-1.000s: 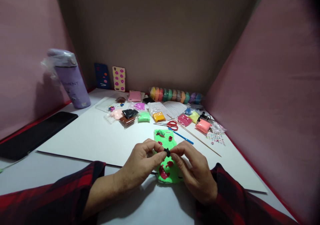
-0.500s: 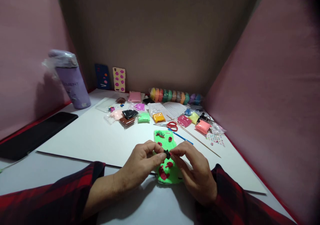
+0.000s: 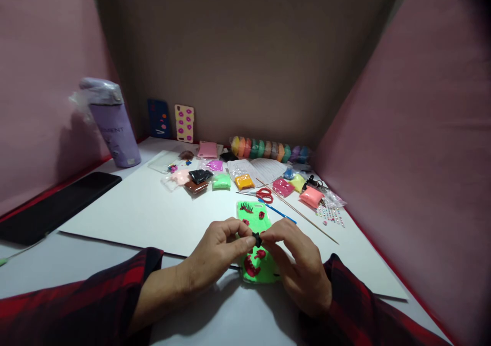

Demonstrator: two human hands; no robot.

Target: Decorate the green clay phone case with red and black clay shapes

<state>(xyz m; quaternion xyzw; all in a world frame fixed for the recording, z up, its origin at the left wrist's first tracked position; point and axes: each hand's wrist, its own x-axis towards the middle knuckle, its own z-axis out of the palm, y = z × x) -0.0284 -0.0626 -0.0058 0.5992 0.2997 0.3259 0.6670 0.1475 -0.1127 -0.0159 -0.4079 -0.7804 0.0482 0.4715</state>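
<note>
A small black clay piece (image 3: 257, 239) is pinched between the fingertips of my left hand (image 3: 220, 254) and my right hand (image 3: 299, 266). Both hands hover just above a bright green phone case (image 3: 255, 220) that lies flat on the white board (image 3: 153, 213). The case carries red clay shapes and a black comb-like shape near its far end. My sleeves are red and black plaid.
Behind the case lie red-handled scissors (image 3: 264, 195), a blue tool (image 3: 282, 214), a long wooden skewer (image 3: 303, 214) and several small bags of coloured clay (image 3: 220, 179). A row of clay tubs (image 3: 268, 148) lines the back. A purple tumbler (image 3: 111, 123) and a black phone (image 3: 57, 205) sit left.
My fingers have shifted slightly on the black clay piece, working it between both hands. The view has drifted a little; nothing else on the table moved.
</note>
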